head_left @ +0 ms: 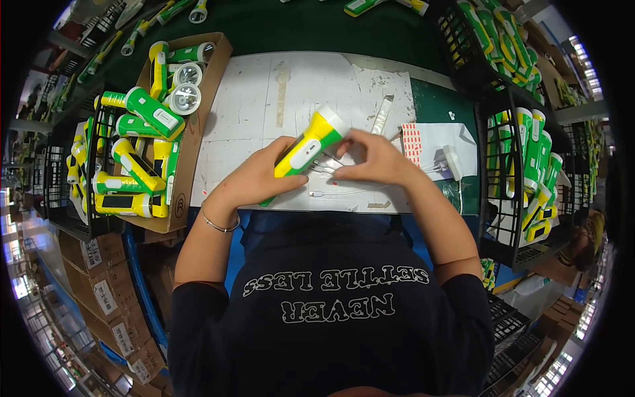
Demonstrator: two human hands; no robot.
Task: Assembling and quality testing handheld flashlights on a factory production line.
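Observation:
My left hand point(261, 175) is closed around the body of a green and yellow flashlight point(307, 149), tilted with its white-rimmed head toward the upper right. A light oval panel with a small dark detail shows on its upper side. Close to the flashlight's right side is my right hand point(374, 159), thumb and fingers curved but apart; its index finger is slightly blurred near the head. Thin white charging cables point(344, 194) run beneath this hand. They lead to a white multi-port charger point(452, 162) on the right.
A cardboard box point(215, 73) full of similar flashlights stands left of the white work board point(248, 92). Black crates point(493, 159) with more flashlights line the right side. A narrow clear-and-white strip point(382, 114) and a red-patterned paper point(411, 142) lie on the table.

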